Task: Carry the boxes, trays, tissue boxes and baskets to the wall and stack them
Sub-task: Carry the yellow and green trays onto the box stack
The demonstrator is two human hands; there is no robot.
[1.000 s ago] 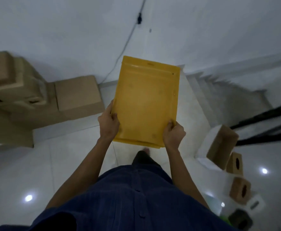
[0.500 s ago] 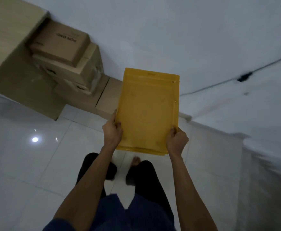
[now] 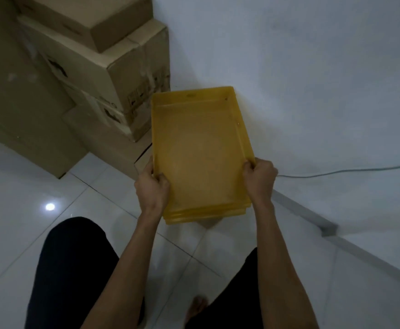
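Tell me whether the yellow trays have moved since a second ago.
Yes. The yellow trays have come toward the wall, now right beside the cardboard boxes.

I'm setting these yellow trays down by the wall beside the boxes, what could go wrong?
The left grip and right grip hold only the near end of the nested yellow trays; the lower ones might slip out.
Their left edge runs close to the cardboard boxes and could bump them.
The cable along the wall might get pinned.
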